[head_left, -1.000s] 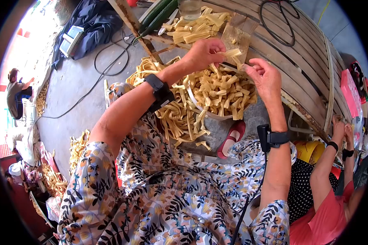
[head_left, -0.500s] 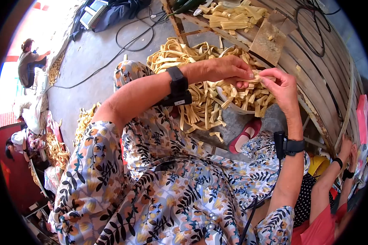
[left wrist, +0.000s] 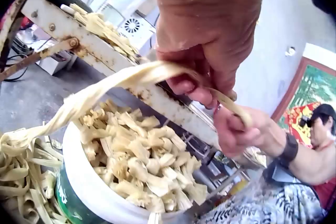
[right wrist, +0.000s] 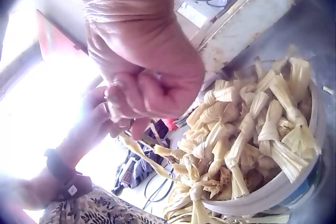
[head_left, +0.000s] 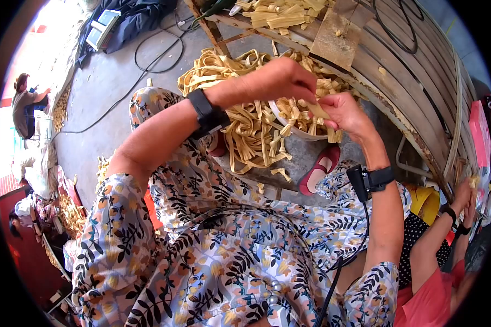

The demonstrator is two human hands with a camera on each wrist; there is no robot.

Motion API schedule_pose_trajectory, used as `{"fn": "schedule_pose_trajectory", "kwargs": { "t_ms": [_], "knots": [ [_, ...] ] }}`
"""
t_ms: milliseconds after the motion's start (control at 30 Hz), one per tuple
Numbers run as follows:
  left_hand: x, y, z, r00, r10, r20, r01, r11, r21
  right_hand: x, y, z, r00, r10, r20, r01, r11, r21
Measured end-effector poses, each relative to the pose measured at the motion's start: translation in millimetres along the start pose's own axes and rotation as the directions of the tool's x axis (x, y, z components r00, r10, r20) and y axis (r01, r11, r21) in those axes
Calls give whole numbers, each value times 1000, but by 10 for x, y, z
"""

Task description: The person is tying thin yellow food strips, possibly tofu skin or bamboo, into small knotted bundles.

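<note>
Both hands meet above a white-rimmed bucket heaped with knotted yellowish pieces. My left hand pinches a long, flat yellowish strip, which is twisted and trails down to a loose pile. In the left wrist view that hand is at the top, its fingers curled round the strip. My right hand grips the strip's short end close beside the left fingertips. From the right wrist, my right hand shows curled fingers, partly hiding the strip.
A slatted wooden surface with a rusty frame stands beyond the bucket, bearing a board and flat yellowish strips. A cable lies on the floor. Another person's hands are at the right.
A second ago the hands were apart with a strip end between them; they have come together over the bucket's near side. The head view has also shifted.
</note>
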State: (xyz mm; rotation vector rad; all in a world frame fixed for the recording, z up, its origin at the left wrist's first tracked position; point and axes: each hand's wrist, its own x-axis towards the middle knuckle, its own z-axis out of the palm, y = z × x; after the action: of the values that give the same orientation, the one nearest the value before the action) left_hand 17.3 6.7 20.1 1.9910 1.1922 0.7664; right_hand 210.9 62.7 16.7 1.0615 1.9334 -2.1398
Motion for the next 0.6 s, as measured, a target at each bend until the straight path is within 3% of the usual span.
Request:
{"fn": "schedule_pose_trajectory", "kwargs": {
  "t_ms": [33,67,167,200,233,300,400,467,500,567,600],
  "knots": [
    [-19,-4,-67,996,-92,17,93,994,-58,-25,-2,11,997,-33,69,32,999,20],
    [-16,-94,-79,993,-119,5,119,981,-151,-61,11,1,943,-173,284,102,963,248],
    [27,-18,-57,953,-301,-28,262,870,-417,-136,-150,111,884,-400,243,201,794,574],
    [66,20,22,926,-372,-67,279,792,-543,-107,-202,120,877,-442,187,250,753,609],
    [68,-14,85,936,-351,-7,246,671,-700,-92,-225,101,890,-436,136,285,763,580],
    [96,-27,126,973,-227,48,192,670,-717,-65,-259,53,906,-423,37,346,787,512],
    [180,7,-61,948,-302,-103,248,900,-359,-157,-353,-71,874,-477,-94,448,715,536],
    [273,347,-132,930,-350,-113,263,847,-461,-273,-471,-138,837,-527,-149,523,688,502],
    [311,518,-135,919,-376,-116,268,816,-513,-335,-531,-149,790,-572,-221,609,693,386],
    [355,706,-100,983,-103,149,180,440,-880,-459,-651,-148,675,-662,-325,726,675,134],
    [394,783,-86,982,89,168,144,229,-963,-547,-710,-208,654,-702,-281,744,665,68]
  ]
}}
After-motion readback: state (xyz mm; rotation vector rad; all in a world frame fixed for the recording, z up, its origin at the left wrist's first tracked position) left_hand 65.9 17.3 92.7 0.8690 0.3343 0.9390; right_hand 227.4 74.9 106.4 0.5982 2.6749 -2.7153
